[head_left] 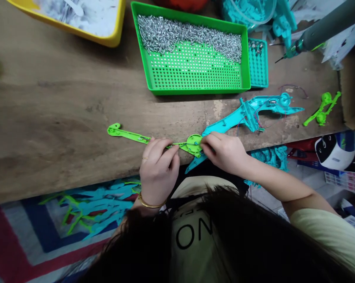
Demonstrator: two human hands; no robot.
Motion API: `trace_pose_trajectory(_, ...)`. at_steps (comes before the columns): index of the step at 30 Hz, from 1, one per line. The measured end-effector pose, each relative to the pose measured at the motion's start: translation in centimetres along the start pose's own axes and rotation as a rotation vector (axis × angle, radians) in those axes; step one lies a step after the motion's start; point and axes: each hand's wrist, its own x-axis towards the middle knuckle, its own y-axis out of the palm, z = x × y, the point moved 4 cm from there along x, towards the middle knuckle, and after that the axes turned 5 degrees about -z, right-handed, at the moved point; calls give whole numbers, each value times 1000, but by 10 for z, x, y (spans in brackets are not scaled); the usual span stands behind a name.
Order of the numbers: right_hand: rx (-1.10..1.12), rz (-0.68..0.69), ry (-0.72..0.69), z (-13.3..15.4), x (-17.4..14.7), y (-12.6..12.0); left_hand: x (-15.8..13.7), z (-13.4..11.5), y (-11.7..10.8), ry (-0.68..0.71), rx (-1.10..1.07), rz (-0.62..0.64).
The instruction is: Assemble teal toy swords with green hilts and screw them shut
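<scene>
A long lime-green plastic piece (130,135) with a round housing (194,143) lies near the table's front edge. My left hand (160,167) has its bent fingers closed over the middle of this piece. At the right side of the housing, my right hand (226,152) is closed in a pinch; what its fingertips hold is hidden. A thin dark line, like a wire, runs across the housing between the two hands. Partly under the green piece lies a turquoise plastic shell (224,122), shaped like a toy gun half, with fine wires and a small metal part on it.
Beyond my hands stands a green perforated tray (195,92) with many small screws, beside a small turquoise tray (257,70). A yellow tub (114,37) is at back left. An electric screwdriver (310,41) hangs at the right, above green parts (322,109). Turquoise pieces (106,208) lie below the table edge.
</scene>
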Motion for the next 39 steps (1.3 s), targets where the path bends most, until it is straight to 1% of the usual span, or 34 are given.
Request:
trace_pose_trajectory(3, 10, -30, 36, -4, 3, -1, 1, -1, -1, 26, 3, 5)
trace_pose_trajectory(6, -36, -45, 19, -10, 8, -6, 3, -3, -2, 52, 10, 12)
trace_pose_trajectory(10, -64, -51, 1, -18, 15, -10, 5, -4, -4, 49, 15, 15)
trace_pose_trajectory(14, -69, -49, 33, -21, 16, -5, 6, -5, -3, 46, 19, 10)
trace_pose_trajectory(19, -64, -60, 25, -22, 14, 2, 10, -4, -3, 40, 31, 17)
trace_pose_trajectory(22, -31, -53, 6, -23, 15, 5, 14, -8, -4, 48, 72, 57)
trace_pose_trajectory(24, -15, -45, -9, -23, 15, 6, 17, -16, -2, 52, 101, 63)
trace_pose_trajectory(27, -4, -47, -21, -24, 15, 7, 22, -33, 8, 107, 61, 76)
trace_pose_trajectory(30, 18, -32, -44, -26, 14, 6, 24, -45, 27, 172, 16, 170)
trace_pose_trajectory(32, 59, -5, -74, -29, 12, 4, 25, -46, 38, 183, 42, 212)
trace_pose_trajectory(34, 100, 23, -109, -31, 11, 1, 24, -44, 44, 197, 67, 222)
trace_pose_trajectory(39, 147, 95, -159, -34, 10, -6, 24, -41, 45, 190, 96, 246)
